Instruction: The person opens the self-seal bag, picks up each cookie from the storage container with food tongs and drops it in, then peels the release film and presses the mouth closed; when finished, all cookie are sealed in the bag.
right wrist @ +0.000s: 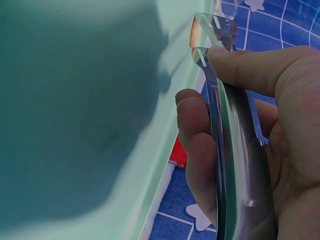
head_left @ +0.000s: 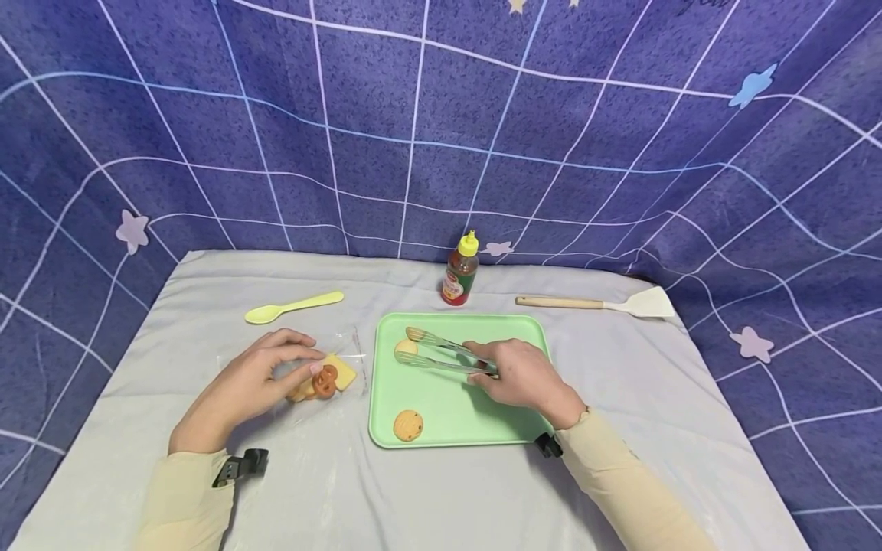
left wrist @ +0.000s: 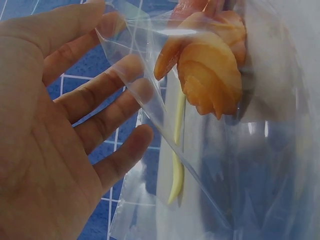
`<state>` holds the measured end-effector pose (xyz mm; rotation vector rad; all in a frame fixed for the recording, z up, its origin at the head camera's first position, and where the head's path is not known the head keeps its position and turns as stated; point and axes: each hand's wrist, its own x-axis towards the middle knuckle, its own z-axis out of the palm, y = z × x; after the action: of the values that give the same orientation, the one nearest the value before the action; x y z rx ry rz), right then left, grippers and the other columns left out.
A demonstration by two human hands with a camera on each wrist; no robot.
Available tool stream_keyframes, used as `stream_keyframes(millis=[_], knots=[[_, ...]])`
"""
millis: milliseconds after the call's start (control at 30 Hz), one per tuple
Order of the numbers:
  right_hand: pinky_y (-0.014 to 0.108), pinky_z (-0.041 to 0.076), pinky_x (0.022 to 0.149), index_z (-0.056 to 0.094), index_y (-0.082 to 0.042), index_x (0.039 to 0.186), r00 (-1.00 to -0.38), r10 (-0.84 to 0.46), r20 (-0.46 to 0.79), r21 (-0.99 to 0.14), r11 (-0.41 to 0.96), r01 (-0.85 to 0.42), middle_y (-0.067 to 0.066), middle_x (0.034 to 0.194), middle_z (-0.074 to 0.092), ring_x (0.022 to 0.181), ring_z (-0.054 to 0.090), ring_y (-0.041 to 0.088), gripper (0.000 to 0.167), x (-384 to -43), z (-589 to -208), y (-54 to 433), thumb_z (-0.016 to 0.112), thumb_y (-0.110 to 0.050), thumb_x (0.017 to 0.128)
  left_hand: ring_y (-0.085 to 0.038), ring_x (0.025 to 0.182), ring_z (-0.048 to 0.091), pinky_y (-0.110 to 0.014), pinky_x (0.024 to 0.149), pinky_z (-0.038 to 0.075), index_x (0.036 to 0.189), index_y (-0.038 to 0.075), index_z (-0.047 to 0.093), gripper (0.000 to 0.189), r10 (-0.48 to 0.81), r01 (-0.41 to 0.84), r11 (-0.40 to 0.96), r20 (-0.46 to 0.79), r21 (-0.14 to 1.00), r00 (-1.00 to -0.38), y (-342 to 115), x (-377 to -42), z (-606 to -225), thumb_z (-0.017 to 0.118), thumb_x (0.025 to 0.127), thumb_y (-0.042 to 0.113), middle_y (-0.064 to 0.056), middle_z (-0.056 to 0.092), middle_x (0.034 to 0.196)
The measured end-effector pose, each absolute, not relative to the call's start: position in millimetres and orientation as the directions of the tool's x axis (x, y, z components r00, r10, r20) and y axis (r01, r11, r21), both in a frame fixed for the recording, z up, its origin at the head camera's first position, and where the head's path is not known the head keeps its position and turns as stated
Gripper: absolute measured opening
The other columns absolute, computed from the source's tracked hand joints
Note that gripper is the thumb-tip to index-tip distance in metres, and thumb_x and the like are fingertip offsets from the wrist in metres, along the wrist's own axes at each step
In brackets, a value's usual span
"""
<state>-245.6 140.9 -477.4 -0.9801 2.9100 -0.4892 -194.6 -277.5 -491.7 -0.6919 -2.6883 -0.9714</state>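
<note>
My left hand (head_left: 258, 383) holds the edge of a clear plastic bag (left wrist: 220, 170) between thumb and forefinger, the other fingers loosely extended behind the film. Inside the bag are a brown pretzel (head_left: 325, 381), a yellow square piece (head_left: 341, 372) and a ridged orange-brown piece (left wrist: 210, 75). My right hand (head_left: 520, 375) grips metal tongs (head_left: 441, 363) over a light green tray (head_left: 455, 428). Between the spread tong tips lies a small round pale cookie (head_left: 406, 347); whether they touch it I cannot tell. A chip-dotted cookie (head_left: 408, 425) lies near the tray's front left corner.
Behind the tray stands a red sauce bottle (head_left: 459, 272) with a yellow cap. A yellow spoon (head_left: 292, 308) lies beyond the bag, and a white spatula (head_left: 592, 303) with a wooden handle lies at the back right. Blue grid-patterned cloth (head_left: 372, 115) hangs behind the table.
</note>
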Motion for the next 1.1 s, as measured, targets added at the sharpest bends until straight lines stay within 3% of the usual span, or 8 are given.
stream_keyframes(millis=[333,567,633,733,867,1000,1100], knots=[[0.027,0.037,0.046,0.067,-0.018,0.136,-0.789,-0.607,0.093,-0.343,0.725,-0.598,-0.014,0.084,0.069,0.051,0.04,0.002,0.052,-246,-478,136,0.079,-0.036,0.09,-0.025,0.115,0.058,-0.048,0.097,0.043,0.109,0.017,0.079,0.014,0.357,0.492,0.673,0.339,0.553,-0.87,-278,-195,-491,0.074,0.096,0.021,0.0,0.064,0.12],[0.027,0.035,0.046,0.064,-0.018,0.14,-0.748,-0.663,0.037,-0.451,0.657,-0.604,-0.009,0.057,0.052,0.044,0.024,0.0,0.051,-246,-475,114,0.076,-0.034,0.093,-0.025,0.114,0.057,-0.048,0.096,0.044,0.108,0.016,0.079,0.014,0.353,0.488,0.675,0.338,0.553,-0.872,-280,-194,-491,0.074,0.096,0.02,0.0,0.064,0.119],[0.027,0.038,0.049,0.063,-0.019,0.14,-0.734,-0.679,0.024,-0.471,0.64,-0.607,-0.009,0.063,0.06,0.046,0.028,-0.001,0.051,-246,-476,107,0.076,-0.034,0.093,-0.027,0.115,0.057,-0.05,0.096,0.044,0.109,0.016,0.079,0.014,0.351,0.483,0.674,0.334,0.558,-0.875,-280,-194,-491,0.074,0.096,0.021,-0.001,0.064,0.119],[0.026,0.042,0.052,0.063,-0.018,0.14,-0.715,-0.699,0.014,-0.492,0.617,-0.614,-0.004,0.085,0.074,0.05,0.037,0.0,0.051,-248,-478,97,0.076,-0.034,0.093,-0.027,0.115,0.057,-0.051,0.096,0.044,0.109,0.016,0.079,0.015,0.344,0.473,0.676,0.327,0.565,-0.88,-281,-194,-492,0.074,0.096,0.021,-0.003,0.064,0.119],[0.026,0.048,0.059,0.064,-0.014,0.139,-0.695,-0.719,0.007,-0.515,0.594,-0.618,0.0,0.115,0.073,0.061,0.05,0.001,0.052,-250,-479,85,0.077,-0.034,0.092,-0.025,0.116,0.056,-0.05,0.097,0.044,0.11,0.018,0.079,0.016,0.331,0.457,0.678,0.316,0.576,-0.889,-281,-194,-492,0.074,0.096,0.023,-0.002,0.064,0.121],[0.024,0.051,0.067,0.066,-0.015,0.136,-0.678,-0.735,-0.002,-0.551,0.567,-0.613,-0.005,0.128,0.067,0.073,0.059,0.001,0.051,-253,-479,73,0.078,-0.034,0.091,-0.024,0.116,0.056,-0.05,0.097,0.045,0.109,0.019,0.08,0.015,0.325,0.457,0.68,0.323,0.573,-0.889,-280,-194,-491,0.075,0.096,0.023,-0.001,0.064,0.121],[0.025,0.049,0.062,0.067,-0.016,0.135,-0.666,-0.746,-0.024,-0.604,0.542,-0.585,-0.006,0.127,0.068,0.069,0.058,0.004,0.048,-254,-480,64,0.079,-0.032,0.091,-0.026,0.116,0.057,-0.05,0.096,0.045,0.108,0.018,0.079,0.014,0.33,0.466,0.679,0.331,0.568,-0.884,-281,-194,-490,0.074,0.096,0.022,-0.002,0.064,0.12]])
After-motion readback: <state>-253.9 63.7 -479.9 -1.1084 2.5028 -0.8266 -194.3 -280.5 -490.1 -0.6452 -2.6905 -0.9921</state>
